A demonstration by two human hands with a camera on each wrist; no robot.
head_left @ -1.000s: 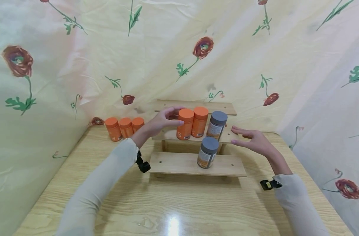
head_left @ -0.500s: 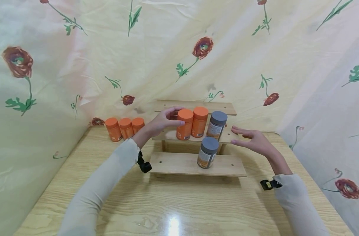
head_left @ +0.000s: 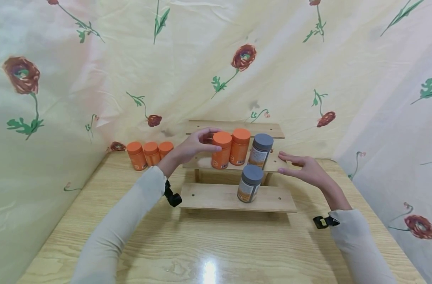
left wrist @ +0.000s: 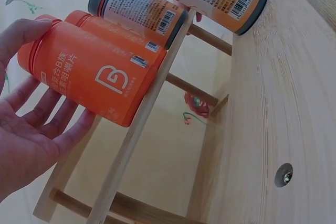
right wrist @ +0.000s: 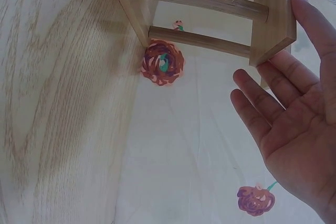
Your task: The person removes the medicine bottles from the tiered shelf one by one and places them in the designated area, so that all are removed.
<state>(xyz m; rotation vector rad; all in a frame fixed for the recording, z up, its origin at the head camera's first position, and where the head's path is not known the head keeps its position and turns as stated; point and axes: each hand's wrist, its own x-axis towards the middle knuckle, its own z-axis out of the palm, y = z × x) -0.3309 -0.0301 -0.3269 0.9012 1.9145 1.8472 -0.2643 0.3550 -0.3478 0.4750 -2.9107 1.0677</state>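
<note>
My left hand (head_left: pixel 192 146) is at the orange bottle (head_left: pixel 221 150) standing on the middle step of the wooden rack (head_left: pixel 233 197), leftmost of the three bottles there. In the left wrist view the fingers (left wrist: pixel 50 124) lie fairly straight along its side and the thumb reaches over near the cap; whether they really clamp it I cannot tell, it looks more like a light cradle. The second orange bottle (head_left: pixel 240 146) stands touching it on the right of the same step, with a grey-capped bottle (head_left: pixel 260 151) next after that. My right hand (head_left: pixel 304 169) hangs flat and spread just off the right end of that step, fingers (right wrist: pixel 262 108) wide, holding nothing, near the rack's post but not gripping it. To do this well I'd keep the bottle upright and seat its base fully on the plank, since the step is narrow and the bottle sits close to the front edge. Nudge gently, as a push sideways would carry into the neighbour. Another grey-capped bottle (head_left: pixel 250 183) stands on the lowest step right below, so a tip forward could hit it. Three more orange bottles (head_left: pixel 150 154) stand on the table (head_left: pixel 209 244) left of the rack.
</note>
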